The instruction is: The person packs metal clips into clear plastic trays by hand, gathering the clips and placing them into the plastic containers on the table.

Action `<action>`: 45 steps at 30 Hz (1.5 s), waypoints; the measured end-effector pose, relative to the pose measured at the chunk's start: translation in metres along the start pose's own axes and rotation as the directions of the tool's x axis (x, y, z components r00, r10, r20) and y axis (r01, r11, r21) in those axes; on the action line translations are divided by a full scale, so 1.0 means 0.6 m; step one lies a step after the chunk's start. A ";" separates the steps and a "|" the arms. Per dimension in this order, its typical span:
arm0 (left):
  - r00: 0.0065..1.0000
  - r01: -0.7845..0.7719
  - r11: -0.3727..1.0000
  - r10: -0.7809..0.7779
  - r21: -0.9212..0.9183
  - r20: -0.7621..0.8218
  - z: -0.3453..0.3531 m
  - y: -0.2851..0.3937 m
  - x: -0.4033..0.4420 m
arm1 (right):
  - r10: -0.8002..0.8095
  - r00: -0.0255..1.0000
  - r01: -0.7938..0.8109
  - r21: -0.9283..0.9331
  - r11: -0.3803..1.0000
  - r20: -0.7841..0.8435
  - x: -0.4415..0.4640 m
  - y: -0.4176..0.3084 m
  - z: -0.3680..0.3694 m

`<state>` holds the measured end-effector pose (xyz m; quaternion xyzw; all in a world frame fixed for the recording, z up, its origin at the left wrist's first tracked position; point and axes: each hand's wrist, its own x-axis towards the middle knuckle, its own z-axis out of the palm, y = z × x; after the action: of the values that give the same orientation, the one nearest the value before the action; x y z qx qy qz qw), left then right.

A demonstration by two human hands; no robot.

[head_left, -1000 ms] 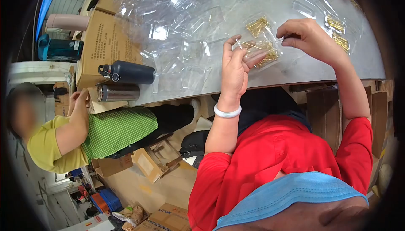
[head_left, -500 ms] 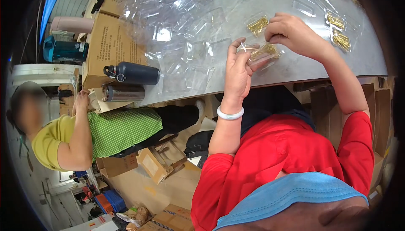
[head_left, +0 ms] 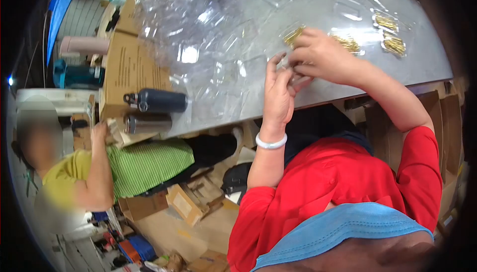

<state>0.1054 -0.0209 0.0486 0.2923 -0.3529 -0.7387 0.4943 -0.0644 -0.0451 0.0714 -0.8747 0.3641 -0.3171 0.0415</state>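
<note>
My left hand [head_left: 279, 93] is raised at the table's near edge, palm up, fingers curled in. A small clear bit shows near its fingertips, too blurred to name. My right hand [head_left: 325, 57] reaches over from the right, its bent fingers meeting the left fingertips and hiding what lies between. Just beyond them is a clear plastic case of gold pin-like pieces [head_left: 293, 35], partly covered by the right hand. Behind the right wrist lies another filled case [head_left: 348, 44]. Two more cases of gold pieces [head_left: 386, 22] [head_left: 394, 44] rest farther right.
A big heap of clear plastic cases [head_left: 184, 18] covers the table's left part. A dark bottle [head_left: 161, 100], a metal tumbler [head_left: 148, 123] and a cardboard box [head_left: 131, 65] stand at the left edge. A person in a green checked apron [head_left: 149, 167] is at the left.
The filled case that was in my left hand now lies on the table to the right. My right hand has come left and down onto my left fingers. The view has shifted slightly.
</note>
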 end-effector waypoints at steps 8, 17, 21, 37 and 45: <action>0.999 0.011 0.999 -0.009 -0.047 0.036 0.004 0.005 -0.002 | -0.034 0.992 0.047 -0.104 0.993 0.123 -0.003 0.004 -0.017; 1.000 0.005 1.000 -0.005 0.030 -0.001 0.005 0.006 0.011 | 0.282 0.959 -0.277 0.126 0.952 -0.023 -0.026 0.044 -0.065; 0.999 0.020 0.999 -0.021 0.025 0.041 0.024 -0.007 0.021 | 0.417 0.909 -0.385 0.353 0.853 -0.017 -0.052 0.060 -0.050; 0.999 0.038 0.999 -0.038 0.022 0.022 0.038 -0.009 0.030 | 0.715 0.698 -0.675 -0.354 0.647 -0.026 -0.230 0.493 -0.255; 0.999 0.042 0.999 -0.042 0.030 0.000 0.056 -0.002 0.053 | 0.623 0.780 -0.599 -0.214 0.771 0.060 -0.214 0.491 -0.242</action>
<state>0.0677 -0.0428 0.0647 0.3069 -0.3578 -0.7437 0.4741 -0.3979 -0.1523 0.0300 -0.7269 0.6530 -0.1950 0.0848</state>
